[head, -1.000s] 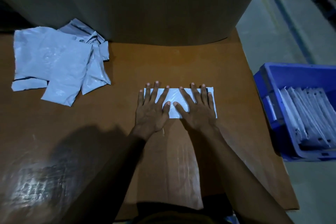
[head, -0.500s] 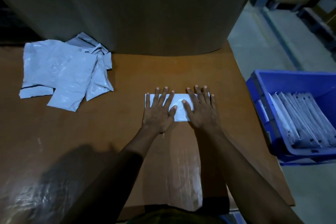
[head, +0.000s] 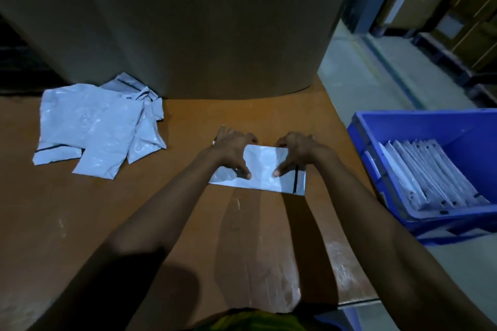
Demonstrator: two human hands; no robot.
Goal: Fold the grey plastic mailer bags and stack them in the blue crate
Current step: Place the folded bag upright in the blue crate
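Left hand (head: 233, 150) and right hand (head: 299, 150) each had a grip pinching one folded mailer bag (head: 265, 170) on the desk (head: 107, 223); about four loose bags (head: 94, 129) lay far left, one blue crate (head: 419, 116) right.

Both arms (head: 172, 209) are bare from the fingers (head: 226, 133) back to above the elbows, slim and long, one ending in the left hand (head: 232, 152), the other in the right hand (head: 297, 152). Well behind the fingers, at the waist, shows a strip of yellow-green cloth (head: 252, 321), dim in shadow.
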